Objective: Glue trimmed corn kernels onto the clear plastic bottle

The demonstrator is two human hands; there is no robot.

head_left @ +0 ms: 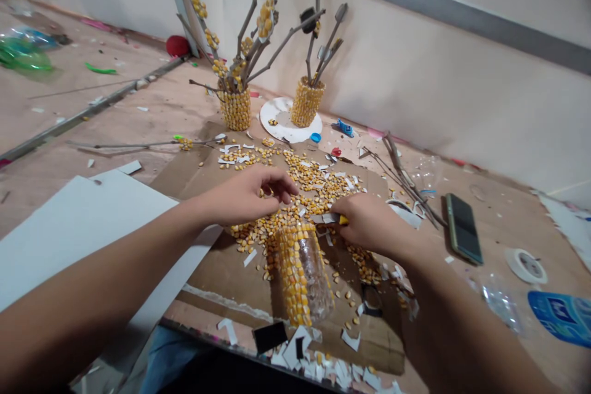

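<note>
A clear plastic bottle piece (318, 277) lies tilted on brown cardboard (221, 277), its left side covered in rows of corn kernels (290, 277) and its right side bare. Just beyond it, my left hand (252, 196) hovers over loose kernels (314, 181), fingers loosely bent and apart, with nothing visible in them. My right hand (369, 221) is closed around what looks like a utility knife (325, 218); a flat grey blade and a bit of yellow show, pointing left above the bottle's far end. Most of its handle is hidden in the fist.
Two kernel-covered pots with twigs, one left (236, 109) and one right (307, 103), stand near the wall. On the right lie a phone (464, 228), tape roll (526, 266), blue-labelled bottle (561, 317) and twigs (401, 172). White board (83, 240) lies left; paper scraps (341, 374) litter the front edge.
</note>
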